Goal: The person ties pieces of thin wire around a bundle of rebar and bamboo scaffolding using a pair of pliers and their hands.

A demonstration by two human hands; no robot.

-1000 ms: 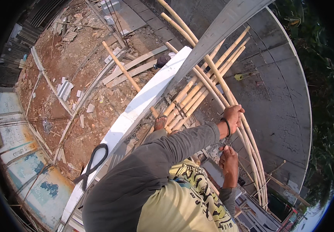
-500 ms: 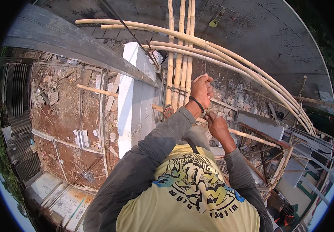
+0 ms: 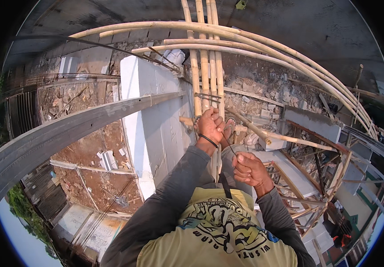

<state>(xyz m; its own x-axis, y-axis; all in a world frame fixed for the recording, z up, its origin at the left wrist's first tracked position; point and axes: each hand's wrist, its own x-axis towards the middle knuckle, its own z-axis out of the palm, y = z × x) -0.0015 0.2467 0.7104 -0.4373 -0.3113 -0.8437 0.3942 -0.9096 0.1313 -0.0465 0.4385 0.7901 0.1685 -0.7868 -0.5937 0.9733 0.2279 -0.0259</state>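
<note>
My left hand [image 3: 211,128], a dark band at its wrist, is closed over the lower part of the upright bamboo poles [image 3: 205,73] as I see them. My right hand [image 3: 251,169] is closed lower and to the right, in front of my body. A thin dark cord [image 3: 230,147] runs between the two fists, its ends hidden in the fingers. Just beyond my left hand, dark ties [image 3: 208,97] cross the poles. My sandalled foot [image 3: 230,127] shows beside the left hand, on or near the poles.
Left of me rises a white block wall [image 3: 156,133], with a long grey metal beam [image 3: 81,120] reaching across it. Long bamboo poles [image 3: 263,43] lie crosswise ahead. Rubble [image 3: 263,93] covers the ground far below. Timber framing [image 3: 334,187] stands at the right.
Both hands have come down closer to my body and moved apart. The cord stretched upward past my left hand earlier; now it slants between the fists. The beam sits lower in view.
</note>
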